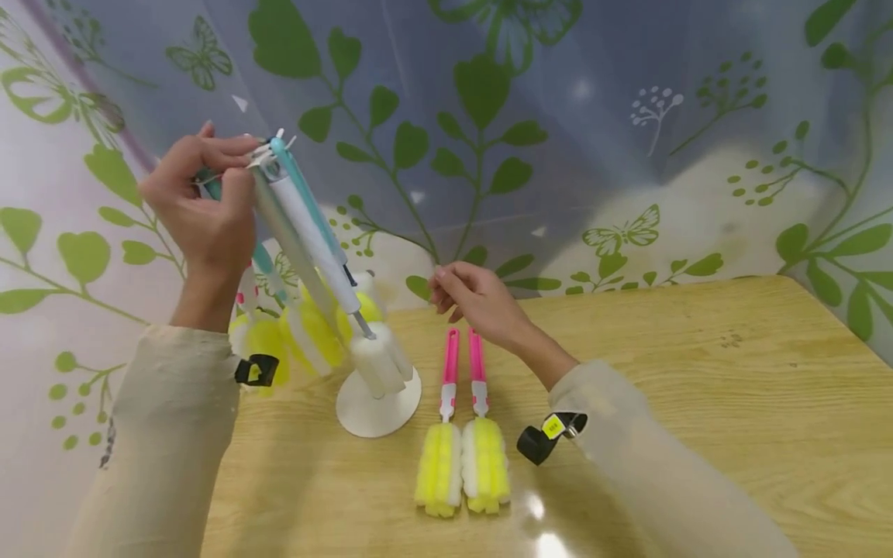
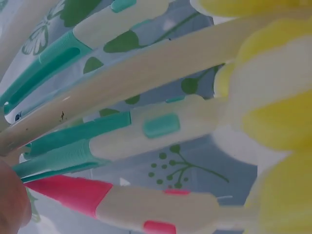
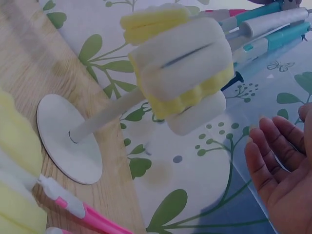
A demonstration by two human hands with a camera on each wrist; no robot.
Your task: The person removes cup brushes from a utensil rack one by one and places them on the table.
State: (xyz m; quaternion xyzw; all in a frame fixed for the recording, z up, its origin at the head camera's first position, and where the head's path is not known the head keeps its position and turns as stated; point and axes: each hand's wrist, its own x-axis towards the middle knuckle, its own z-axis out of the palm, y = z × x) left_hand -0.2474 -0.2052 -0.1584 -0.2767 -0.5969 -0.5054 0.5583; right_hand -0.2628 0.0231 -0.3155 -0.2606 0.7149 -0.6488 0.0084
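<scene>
Stand (image 1: 364,417), pale, smooth, disc-based: your left hand (image 1: 209,194) is gripping its hooked top, its long axis running down from there. Hanging brushes (image 3: 185,44), fluted sponge heads, are pointing downward below that hand. Your right hand (image 1: 481,298) is hovering, fingers loosely bent, holding nothing; two pink-handled brushes (image 1: 438,465) are lying parallel below it on the wood-grained bench (image 1: 698,387), handles pointing away from you.
</scene>
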